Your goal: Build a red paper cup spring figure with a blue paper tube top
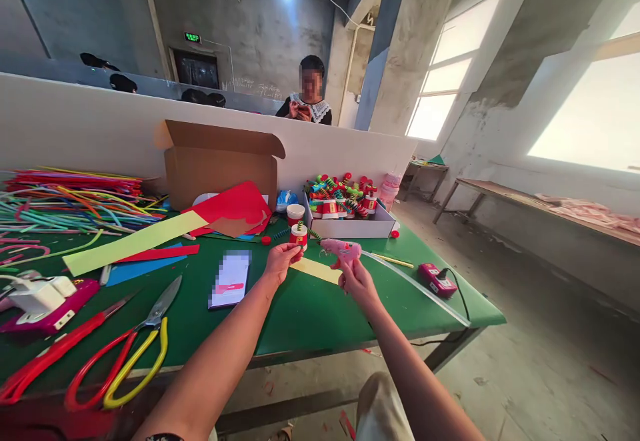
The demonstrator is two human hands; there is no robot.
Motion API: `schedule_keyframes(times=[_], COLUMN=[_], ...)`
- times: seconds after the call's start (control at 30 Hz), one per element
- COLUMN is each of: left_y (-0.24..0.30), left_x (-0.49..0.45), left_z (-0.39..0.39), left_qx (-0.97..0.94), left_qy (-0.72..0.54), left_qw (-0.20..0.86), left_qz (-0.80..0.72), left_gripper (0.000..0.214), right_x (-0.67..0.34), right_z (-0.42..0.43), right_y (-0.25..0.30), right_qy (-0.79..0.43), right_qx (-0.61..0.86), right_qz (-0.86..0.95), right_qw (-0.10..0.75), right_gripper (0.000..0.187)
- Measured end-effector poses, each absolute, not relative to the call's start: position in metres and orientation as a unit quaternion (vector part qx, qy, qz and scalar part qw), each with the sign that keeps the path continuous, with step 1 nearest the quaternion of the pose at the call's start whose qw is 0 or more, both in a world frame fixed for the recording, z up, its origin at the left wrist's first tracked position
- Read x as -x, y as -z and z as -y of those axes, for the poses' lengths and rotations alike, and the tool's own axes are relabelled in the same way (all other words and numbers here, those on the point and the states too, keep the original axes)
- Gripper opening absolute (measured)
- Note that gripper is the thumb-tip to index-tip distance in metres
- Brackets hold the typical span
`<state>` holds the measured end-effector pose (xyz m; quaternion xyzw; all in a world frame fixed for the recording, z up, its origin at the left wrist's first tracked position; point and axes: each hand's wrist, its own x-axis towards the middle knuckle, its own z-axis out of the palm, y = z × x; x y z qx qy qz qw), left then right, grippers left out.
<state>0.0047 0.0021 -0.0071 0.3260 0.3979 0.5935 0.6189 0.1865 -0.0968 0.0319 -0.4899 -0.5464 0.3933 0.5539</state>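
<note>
My left hand (pixel 280 259) pinches a small red and white paper cup craft (pixel 299 234) with a striped pipe cleaner on top, holding it just above the green table (pixel 310 314). My right hand (pixel 356 279) grips a pink hot glue gun (pixel 341 250), its nozzle pointing left towards the craft. A long clear glue stick (pixel 415 285) runs back from the gun. Under both hands lies a yellow paper strip (pixel 316 269).
A white box (pixel 350 227) holds several finished crafts. An open cardboard box (pixel 220 161), red and yellow paper sheets (pixel 227 211), pipe cleaners (pixel 65 201), scissors (pixel 135 354), a phone (pixel 230 279) and a pink device (pixel 437 279) lie about. A person (pixel 310 97) stands behind the white partition.
</note>
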Motion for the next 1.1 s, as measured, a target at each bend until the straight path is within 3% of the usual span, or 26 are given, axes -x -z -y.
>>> schedule_keyframes(times=[0.2,0.4,1.1], left_y=[0.006,0.004,0.007], left_x=[-0.004,-0.004,-0.005], left_z=[-0.002,-0.001,-0.003], left_qx=[-0.334,-0.332,-0.333], left_qy=[-0.58,-0.572,-0.563], left_qw=[0.632,0.645,0.655], left_qz=[-0.391,-0.383,-0.379], left_gripper=[0.022,0.023,0.023], right_x=[-0.177,-0.171,-0.17], right_z=[0.093,0.089,0.081], right_y=[-0.023,-0.018,0.003], right_qy=[-0.278,-0.185,-0.125], right_qx=[0.52,0.536,0.561], right_qz=[0.644,0.686,0.707], right_qw=[0.488,0.455,0.413], right_gripper=[0.029,0.035,0.036])
